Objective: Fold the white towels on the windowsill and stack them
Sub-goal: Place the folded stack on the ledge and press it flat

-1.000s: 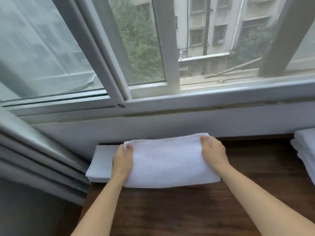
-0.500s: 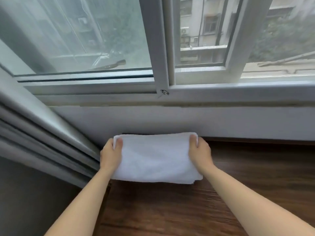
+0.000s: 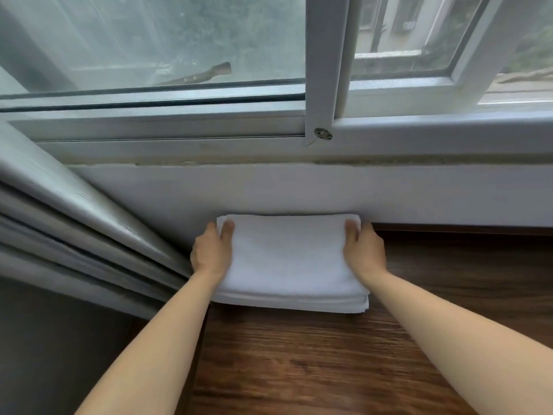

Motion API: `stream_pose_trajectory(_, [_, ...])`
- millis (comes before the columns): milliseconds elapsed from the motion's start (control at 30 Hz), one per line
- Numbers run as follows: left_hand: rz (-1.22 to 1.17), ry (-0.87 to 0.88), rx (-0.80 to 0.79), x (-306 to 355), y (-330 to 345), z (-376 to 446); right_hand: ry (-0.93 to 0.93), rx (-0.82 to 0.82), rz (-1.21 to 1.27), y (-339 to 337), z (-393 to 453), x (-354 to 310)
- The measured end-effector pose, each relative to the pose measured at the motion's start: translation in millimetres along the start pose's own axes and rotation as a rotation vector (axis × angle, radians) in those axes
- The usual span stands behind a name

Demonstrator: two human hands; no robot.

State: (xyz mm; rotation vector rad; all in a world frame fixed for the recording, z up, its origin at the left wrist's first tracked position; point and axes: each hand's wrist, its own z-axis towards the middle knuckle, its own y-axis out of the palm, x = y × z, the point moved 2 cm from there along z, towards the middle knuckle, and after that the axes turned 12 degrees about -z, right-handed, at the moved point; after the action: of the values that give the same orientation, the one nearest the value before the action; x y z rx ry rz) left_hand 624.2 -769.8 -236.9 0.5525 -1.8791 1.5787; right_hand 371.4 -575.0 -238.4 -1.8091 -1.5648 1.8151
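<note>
A dark brown wood-grain windowsill (image 3: 329, 363) runs below a white-painted wall strip (image 3: 299, 190) and a white-framed sliding window (image 3: 323, 85), whose panes look out on greenery and a pale building. At the left, grey pleated curtain folds (image 3: 74, 229) slant down to the sill's left end, and a darker grey wall (image 3: 45, 354) shows beneath them.

A stack of folded white terry towels (image 3: 287, 265) lies flat at the far left end of the sill, its back edge against the white wall strip and its left side just beside the curtain. Several layered edges show along the stack's near side, the lower ones jutting out slightly at the near right corner.

The left hand (image 3: 211, 254) holds the stack's left side, thumb on top near the back corner and fingers curled down over the edge. The right hand (image 3: 363, 253) grips the right side the same way, thumb on top and fingers wrapped round the edge. The hands are well apart, one at each end of the stack.

Bare wood stretches to the right of the stack and toward the viewer; the left is closed in by the curtain.
</note>
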Motion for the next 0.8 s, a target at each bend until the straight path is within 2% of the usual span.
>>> stream_pose_trajectory(167, [0.169, 0.005, 0.065, 8.5, 2.8, 0.3, 0.101, 0.013, 0.074, 0.7, 1.4, -2.2])
stream_pose_trajectory(233, [0.278, 0.138, 0.145, 17.6, 2.5, -2.3, 0.154, 0.09, 0.069, -6.8, -1.0, -4.2])
stream_pose_trajectory(267, [0.336, 0.269, 0.173, 24.0, 5.1, -6.0, 0.113, 0.19, -0.03, -11.0, -3.5, -5.8])
stream_pose_trajectory(333, [0.333, 0.611, 0.131, 40.4, 19.6, -22.9, -0.134, 0.401, -0.279, -9.6, -16.1, -17.6])
stream_pose_trajectory(367, [0.312, 0.749, 0.036, 46.9, 31.8, -35.6, -0.317, 0.419, -0.332, 0.3, -25.3, -27.8])
stream_pose_trajectory(400, [0.305, 0.815, -0.077, 52.2, 43.4, -48.6, -0.502, 0.367, -0.367, 15.2, -33.1, -38.5])
stream_pose_trajectory(467, [0.354, 0.773, -0.298, 55.3, 61.5, -63.7, -0.717, 0.162, -0.482, 49.6, -40.3, -52.5])
stream_pose_trajectory(533, [0.456, 0.661, -0.417, 45.5, 72.0, -62.3, -0.721, -0.031, -0.64, 73.3, -40.8, -51.0])
stream_pose_trajectory(567, [0.479, 0.626, -0.433, 38.7, 73.6, -58.8, -0.706, -0.067, -0.694, 77.4, -37.7, -45.2])
stream_pose_trajectory(700, [0.483, 0.561, -0.362, 14.6, 63.6, -41.0, -0.658, -0.017, -0.764, 62.4, -24.5, -10.7])
stream_pose_trajectory(800, [0.51, 0.471, -0.243, -2.4, 43.5, -24.6, -0.618, -0.007, -0.82, 47.6, -22.0, 1.0])
